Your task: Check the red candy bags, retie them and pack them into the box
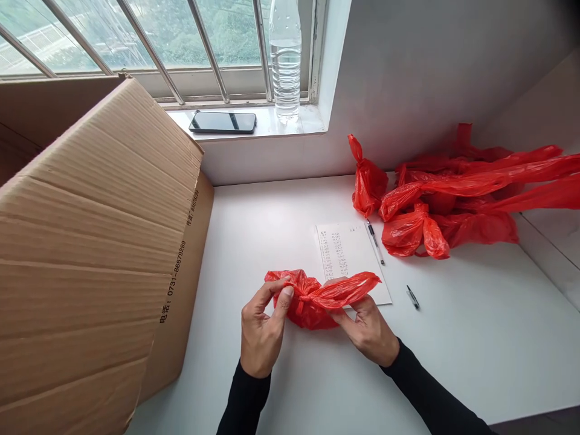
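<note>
A knotted red plastic bag (312, 319) is between my hands, over the white table in the middle of the view. My left hand (265, 329) pinches the bag's left side near the knot with thumb and forefinger. On the right side, my right hand (369, 329) grips the bag from below, its fingertips partly hidden by the twisted end that points right. What the bag contains is hidden. Just behind it lies a sheet of paper (356, 254) with handwritten columns, its near part covered by the bag and my right hand.
An open cardboard box (104, 241) fills the left side. Several red plastic bags (453, 193) are piled at the back right. A pen (375, 241) rests by the paper, a pen cap (412, 298) nearer. The windowsill holds a phone (223, 122) and a water bottle (286, 72).
</note>
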Available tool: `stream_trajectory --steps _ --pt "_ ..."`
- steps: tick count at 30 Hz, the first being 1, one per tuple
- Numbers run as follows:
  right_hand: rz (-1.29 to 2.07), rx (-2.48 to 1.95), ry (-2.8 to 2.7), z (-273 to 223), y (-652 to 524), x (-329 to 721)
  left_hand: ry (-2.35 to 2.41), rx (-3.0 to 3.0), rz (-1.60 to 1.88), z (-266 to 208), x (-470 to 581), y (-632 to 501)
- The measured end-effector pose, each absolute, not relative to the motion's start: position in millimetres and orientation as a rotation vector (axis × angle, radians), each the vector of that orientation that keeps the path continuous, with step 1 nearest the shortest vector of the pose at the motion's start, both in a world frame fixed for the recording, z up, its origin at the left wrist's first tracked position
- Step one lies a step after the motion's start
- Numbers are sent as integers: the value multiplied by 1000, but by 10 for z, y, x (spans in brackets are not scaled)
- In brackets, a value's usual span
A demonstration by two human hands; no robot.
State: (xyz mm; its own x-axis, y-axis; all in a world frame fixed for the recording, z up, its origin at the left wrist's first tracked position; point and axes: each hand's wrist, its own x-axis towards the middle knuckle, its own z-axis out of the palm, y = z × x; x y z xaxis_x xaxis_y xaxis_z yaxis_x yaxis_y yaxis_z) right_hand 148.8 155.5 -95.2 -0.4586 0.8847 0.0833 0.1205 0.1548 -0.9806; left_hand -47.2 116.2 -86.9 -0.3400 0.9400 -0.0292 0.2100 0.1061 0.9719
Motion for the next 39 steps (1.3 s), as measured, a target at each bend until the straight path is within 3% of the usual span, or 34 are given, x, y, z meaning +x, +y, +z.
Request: stream_trajectory --steps 12,17,28,39 --pt "1271 -1062 -1955 -945 1501 1294 1685 973 1367 -872 -326 1045" --pt "1276 -978 -2032 -1040 1442 1385 1874 771 1569 -965 -648 1109" --pt "1230 -1036 -1971 -987 1464 1423 1506 1461 962 -836 -572 994" --pt "1302 -1324 -1790 -925 1450 1818 1758 1597 1140 -855 -978 901"
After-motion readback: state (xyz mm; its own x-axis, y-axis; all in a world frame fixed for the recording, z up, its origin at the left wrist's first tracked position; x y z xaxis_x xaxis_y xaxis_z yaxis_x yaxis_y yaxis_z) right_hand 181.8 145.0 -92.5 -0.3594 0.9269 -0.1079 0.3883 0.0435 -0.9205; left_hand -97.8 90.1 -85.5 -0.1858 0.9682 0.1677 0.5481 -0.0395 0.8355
